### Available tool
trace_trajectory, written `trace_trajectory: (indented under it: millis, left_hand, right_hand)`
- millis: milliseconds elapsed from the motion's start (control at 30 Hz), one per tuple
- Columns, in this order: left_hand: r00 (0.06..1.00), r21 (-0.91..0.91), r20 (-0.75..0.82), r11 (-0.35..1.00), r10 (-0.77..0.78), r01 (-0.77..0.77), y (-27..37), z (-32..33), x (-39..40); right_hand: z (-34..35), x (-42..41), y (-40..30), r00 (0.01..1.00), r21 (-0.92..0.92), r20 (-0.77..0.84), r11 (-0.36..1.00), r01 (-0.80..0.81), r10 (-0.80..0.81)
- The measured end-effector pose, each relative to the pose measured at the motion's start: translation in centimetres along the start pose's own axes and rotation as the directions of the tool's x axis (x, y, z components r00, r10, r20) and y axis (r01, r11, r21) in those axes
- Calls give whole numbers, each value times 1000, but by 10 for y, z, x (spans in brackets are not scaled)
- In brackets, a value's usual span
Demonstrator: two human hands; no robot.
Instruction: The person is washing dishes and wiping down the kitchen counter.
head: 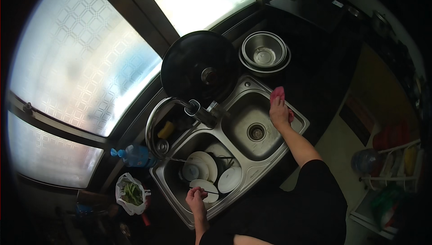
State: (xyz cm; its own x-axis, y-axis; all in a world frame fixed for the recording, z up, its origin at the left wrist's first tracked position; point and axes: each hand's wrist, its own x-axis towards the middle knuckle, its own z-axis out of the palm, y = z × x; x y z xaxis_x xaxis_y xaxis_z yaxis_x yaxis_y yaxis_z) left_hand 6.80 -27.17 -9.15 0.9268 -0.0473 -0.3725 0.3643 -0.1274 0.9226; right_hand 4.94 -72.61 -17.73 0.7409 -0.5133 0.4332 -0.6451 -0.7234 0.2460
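My left hand point(196, 197) pinches a thin dark stick point(211, 192), perhaps a chopstick, over a white dish in the left basin of a steel double sink point(250, 177). Stacked plates point(210, 164), a small bowl point(191, 172) and a white oval dish point(230, 180) lie in that basin. A stream of water seems to run from the curved chrome faucet point(151, 120) towards them. Gripped in my right hand point(280, 112) is a pink cloth point(277, 93), above the outer edge of the right basin point(236, 123), which shows its drain strainer point(256, 132).
Behind the sink a large black lid or wok point(189, 62) leans by the window. Nested steel bowls point(248, 51) stand right of it. Left of the sink are a blue-labelled plastic bottle point(136, 156), a white bag of greens point(126, 208) and a yellow sponge point(166, 130).
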Motion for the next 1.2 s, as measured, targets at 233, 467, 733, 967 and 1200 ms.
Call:
trace_trajectory:
  millis: [233, 467, 733, 967, 1200]
  left_hand:
    - [999, -22, -37, 1000, 9, -10, 6, 9, 3]
    - [996, 28, -91, 999, -18, 21, 1, 3, 2]
    - [998, 11, -66, 1000, -13, 14, 7, 15, 0]
    - [995, 2, -96, 1000, 20, -20, 4, 9, -6]
    - [993, 0, -119, 1000, -6, 6, 5, 3, -12]
  right_hand:
    - [11, 49, -36, 996, 108, 59, 992, 59, -65]
    - [14, 98, -64, 981, 310, 174, 950, 28, -85]
    - [15, 108, -78, 946, 576, 264, 818, 3, -189]
    - [22, 55, -127, 997, 749, 73, 659, -70, 24]
    - [9, 19, -160, 997, 925, 59, 377, -39, -41]
